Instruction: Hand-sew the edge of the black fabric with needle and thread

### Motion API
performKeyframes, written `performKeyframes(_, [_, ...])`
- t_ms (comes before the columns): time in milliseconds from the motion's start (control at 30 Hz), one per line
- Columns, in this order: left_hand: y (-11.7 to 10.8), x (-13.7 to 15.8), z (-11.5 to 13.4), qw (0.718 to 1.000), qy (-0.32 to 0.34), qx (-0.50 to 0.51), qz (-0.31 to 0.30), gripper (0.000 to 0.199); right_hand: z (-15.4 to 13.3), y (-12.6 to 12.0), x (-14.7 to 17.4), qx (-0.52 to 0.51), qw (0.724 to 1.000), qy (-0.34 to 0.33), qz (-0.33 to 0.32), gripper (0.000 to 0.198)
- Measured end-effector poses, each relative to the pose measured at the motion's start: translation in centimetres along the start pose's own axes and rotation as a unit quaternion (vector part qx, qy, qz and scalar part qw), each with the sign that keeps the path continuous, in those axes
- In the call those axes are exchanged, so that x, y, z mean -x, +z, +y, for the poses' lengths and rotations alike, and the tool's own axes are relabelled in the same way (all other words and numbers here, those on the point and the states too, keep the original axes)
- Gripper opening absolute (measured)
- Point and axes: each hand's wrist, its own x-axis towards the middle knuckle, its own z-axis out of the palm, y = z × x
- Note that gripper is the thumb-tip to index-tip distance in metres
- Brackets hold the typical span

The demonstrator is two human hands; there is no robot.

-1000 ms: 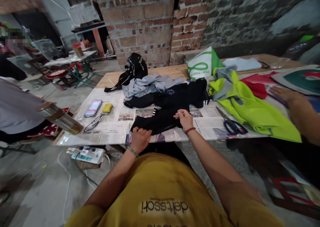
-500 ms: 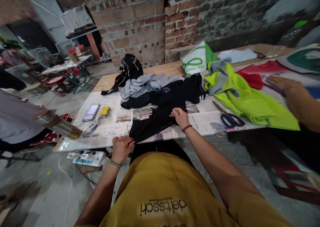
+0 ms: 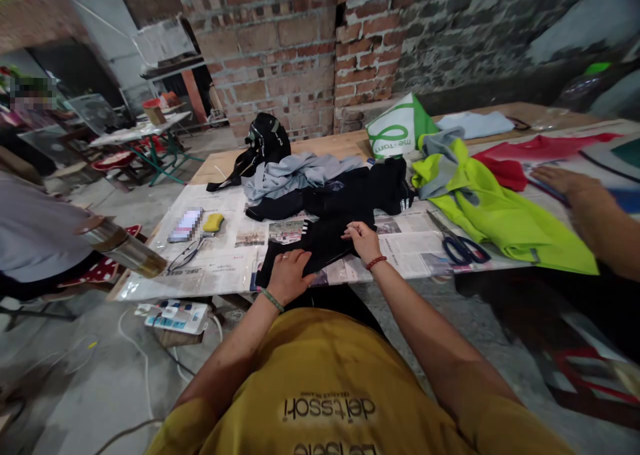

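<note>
A black garment [image 3: 330, 231] with white stripes lies across the table in front of me, one long part reaching toward the near edge. My left hand [image 3: 291, 273] rests flat on that part, fingers spread over the cloth. Farther right along the same part is my right hand [image 3: 365, 243], its fingers bent and drawn together at the fabric; the fingertips are partly hidden. Dark-handled scissors [image 3: 465, 249] lie right of my right hand, beside a neon yellow and grey garment [image 3: 505, 208].
Newspaper [image 3: 210, 268] covers the table. On the left are a phone [image 3: 186, 224], a yellow sponge-like block [image 3: 213, 223] and a tilted bottle [image 3: 125, 248]. A grey cloth [image 3: 300, 175], black bag [image 3: 267, 138] and green-white bag [image 3: 397, 128] lie behind. Another person's hand [image 3: 563, 178] touches the right side.
My left hand has let go of the garment's near left end, moved right and up, and now lies flat on the cloth. My right hand stays at nearly the same spot.
</note>
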Motion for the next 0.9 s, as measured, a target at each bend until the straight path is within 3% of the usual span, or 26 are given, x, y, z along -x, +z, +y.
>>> performKeyframes(167, [1.6,-1.8,0.7,1.0,-0.016,-0.006,-0.018,0.039,0.0,-0.1,0.0,0.001,1.0,-0.002,-0.009,0.019])
performKeyframes(367, [1.7,-0.9,1.4,1.0,0.008,-0.002,-0.013,0.013,0.0,0.0,0.0,0.001,1.0,-0.001,-0.003,0.021])
performKeyframes(500, [1.8,0.2,2.2,0.997,0.071,-0.024,0.017,0.018,-0.1,0.1,0.1,-0.002,1.0,0.001,-0.001,0.021])
performKeyframes(633, [2.5,0.8,2.4,0.994,0.102,-0.023,0.006,0.02,-0.2,0.1,0.2,-0.008,1.0,0.005,-0.002,0.021])
performKeyframes(800, [4.1,0.4,1.2,0.997,-0.008,0.072,0.008,0.017,-0.3,0.2,0.2,-0.017,1.0,0.006,-0.001,0.022])
performKeyframes(900, [4.9,-0.1,0.1,0.979,-0.069,0.188,0.032,0.016,-0.9,0.0,0.5,-0.075,0.997,0.02,0.016,0.027])
